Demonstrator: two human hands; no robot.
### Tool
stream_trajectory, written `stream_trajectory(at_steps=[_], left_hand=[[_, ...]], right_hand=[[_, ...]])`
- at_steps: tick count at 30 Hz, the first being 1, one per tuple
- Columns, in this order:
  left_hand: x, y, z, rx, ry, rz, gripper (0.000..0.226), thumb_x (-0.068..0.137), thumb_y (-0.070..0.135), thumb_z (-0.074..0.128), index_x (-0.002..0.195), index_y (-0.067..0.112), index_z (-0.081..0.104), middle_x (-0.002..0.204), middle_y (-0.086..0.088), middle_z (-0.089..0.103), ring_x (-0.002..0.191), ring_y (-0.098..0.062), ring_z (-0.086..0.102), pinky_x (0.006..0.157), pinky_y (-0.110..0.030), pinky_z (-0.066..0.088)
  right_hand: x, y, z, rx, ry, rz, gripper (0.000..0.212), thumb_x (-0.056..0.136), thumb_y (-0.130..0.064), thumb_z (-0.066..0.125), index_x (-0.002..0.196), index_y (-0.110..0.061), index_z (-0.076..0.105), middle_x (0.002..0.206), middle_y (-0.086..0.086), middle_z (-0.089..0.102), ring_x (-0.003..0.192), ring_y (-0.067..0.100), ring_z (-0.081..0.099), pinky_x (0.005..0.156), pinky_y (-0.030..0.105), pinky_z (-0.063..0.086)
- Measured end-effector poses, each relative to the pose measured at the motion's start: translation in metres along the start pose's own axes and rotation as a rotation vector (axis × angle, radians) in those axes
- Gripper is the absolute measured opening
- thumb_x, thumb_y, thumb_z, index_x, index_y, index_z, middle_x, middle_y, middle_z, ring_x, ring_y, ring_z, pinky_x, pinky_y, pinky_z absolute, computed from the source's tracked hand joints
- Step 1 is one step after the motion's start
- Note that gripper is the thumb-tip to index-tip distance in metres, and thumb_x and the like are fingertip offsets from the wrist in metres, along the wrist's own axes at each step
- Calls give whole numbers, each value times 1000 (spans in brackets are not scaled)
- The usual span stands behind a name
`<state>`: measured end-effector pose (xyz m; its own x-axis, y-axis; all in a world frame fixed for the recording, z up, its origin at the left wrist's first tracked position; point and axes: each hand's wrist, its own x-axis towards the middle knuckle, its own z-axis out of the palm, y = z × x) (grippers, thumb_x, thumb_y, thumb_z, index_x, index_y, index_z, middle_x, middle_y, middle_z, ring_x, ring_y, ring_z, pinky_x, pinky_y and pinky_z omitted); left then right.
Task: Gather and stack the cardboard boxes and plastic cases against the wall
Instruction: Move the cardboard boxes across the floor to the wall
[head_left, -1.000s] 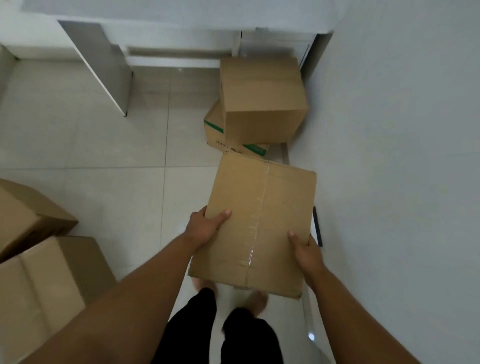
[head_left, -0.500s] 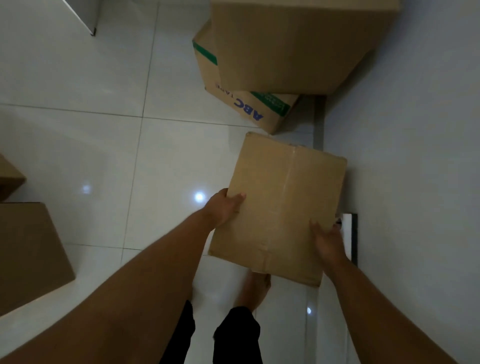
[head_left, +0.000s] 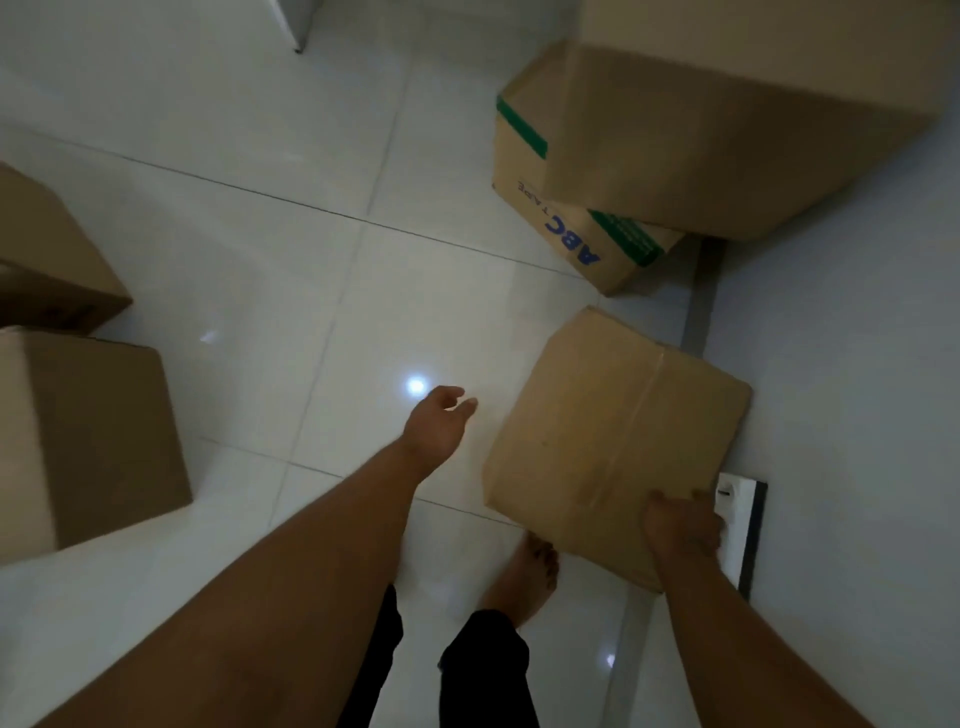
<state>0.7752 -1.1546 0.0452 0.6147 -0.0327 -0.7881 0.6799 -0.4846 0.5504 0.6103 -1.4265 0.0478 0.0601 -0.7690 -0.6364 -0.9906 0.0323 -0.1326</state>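
2 spare boxes (head_left: 78, 441) sit far left, well apart from the wall (head_left: 857, 415). Left hand (head_left: 436, 428) holds nothing, fingers loose & spread. Taped box (head_left: 613, 441) is low, just beside the wall; right hand (head_left: 680, 530) grips its near corner. Imo push it flush w/ the wall, square to the ABC box (head_left: 571, 234), and keep that foot (head_left: 524, 577) clear.

white tile floor (head_left: 234, 156) bears abc box (head_left: 571, 249), two plain boxes (head_left: 88, 441)

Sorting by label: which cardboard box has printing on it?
The lower box of the stack by the wall: blue ABC lettering and green stripes; the others look plain brown.
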Motion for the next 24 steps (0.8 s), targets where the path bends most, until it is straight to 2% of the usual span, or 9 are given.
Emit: stream_trajectory(at_steps=[2,5,7,9,12,16,19,22,24], left_hand=[[-29,2,-60,-38,103,-2,38,101,34,69,134,17,65,127,-1,65,108,-17,63,84,-22,46],[-78,-12,-167,-119,276,-24,36,101,33,68,133,16,66,123,0,66,109,-17,62,91,-27,43],[-108,-36,-239,-184,395,-52,33,101,31,69,131,15,66,122,-2,67,108,-19,62,92,-28,43],[-136,-68,-309,-254,485,-85,30,101,30,69,128,16,67,122,-7,69,111,-24,64,93,-32,46],[-167,-131,-408,-279,621,-168,17,99,27,68,115,21,68,116,-8,70,106,-27,64,96,-38,51],[-176,-226,-516,-318,706,-263,30,97,29,70,124,17,67,117,-6,70,108,-30,64,99,-41,51],[-169,-295,-578,-335,722,-285,35,96,31,72,127,17,64,118,-3,67,112,-30,65,100,-42,52],[-152,-353,-634,-338,704,-289,47,94,37,76,134,19,59,132,-5,62,118,-27,62,102,-42,51],[-135,-387,-668,-333,705,-310,60,89,45,79,139,21,56,140,-8,58,125,-30,60,106,-48,51]], right_hand=[[-48,-27,-6,-48,-24,-153,66,94,-36,68,151,-10,47,146,24,52,126,45,57,102,53,50],[-130,-73,2,-140,-75,-418,50,94,-30,71,138,-11,59,131,24,63,113,43,64,91,45,54],[-188,-101,18,-171,-147,-587,43,93,-27,73,132,-10,63,126,21,66,113,40,64,91,41,53],[-249,-128,43,-154,-226,-724,40,93,-29,74,129,-14,63,126,16,66,112,35,64,95,44,54],[-336,-157,100,-132,-341,-807,35,92,-36,75,122,-26,61,122,4,65,108,25,64,95,48,56],[-442,-187,209,-193,-430,-943,39,89,-40,78,123,-31,60,116,-4,65,107,18,64,97,40,53],[-508,-194,299,-250,-467,-1015,45,86,-43,79,125,-31,60,114,-3,66,104,15,63,92,33,50],[-561,-197,379,-279,-514,-1003,51,86,-49,79,130,-31,58,117,-4,65,103,14,62,85,27,44],[-586,-199,430,-275,-537,-979,57,86,-54,77,134,-30,56,120,-4,65,103,13,61,86,28,43]])
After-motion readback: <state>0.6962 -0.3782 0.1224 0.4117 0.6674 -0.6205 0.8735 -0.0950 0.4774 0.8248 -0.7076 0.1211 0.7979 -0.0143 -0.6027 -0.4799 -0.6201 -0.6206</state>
